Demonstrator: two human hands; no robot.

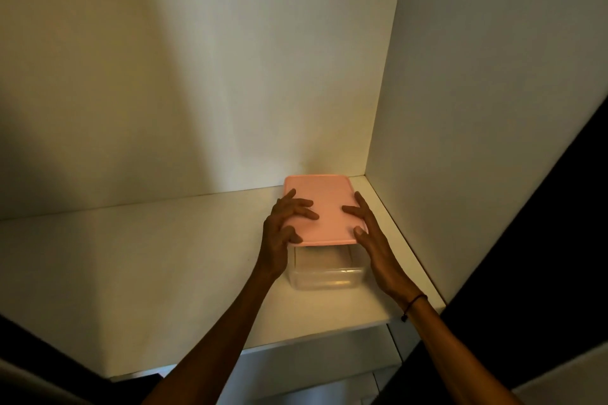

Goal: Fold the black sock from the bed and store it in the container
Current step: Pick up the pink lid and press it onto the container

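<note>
While both hands press flat, left hand (285, 223) and right hand (368, 227), fingers (304, 210) spread apart on pink lid (320, 204), clear container (325, 273) beneath, white shelf (164, 260), far right corner.

A white shelf (164, 260) carried one clear container (325, 276) near its right wall; a pink lid (324, 207) topped it.

Your lid (324, 207) is a plain, soft pink with no pattern. Under it, your container (329, 276) is clear, colourless plastic, and the shelf's pale tone shows through its walls. The shelf (148, 256) is plain white, tinted warm yellow near the container. The back wall (197, 76) and the side panel (493, 92) are the same plain off-white, shading to grey in places. You wear a thin black cord bracelet (415, 301) on your right wrist.
</note>
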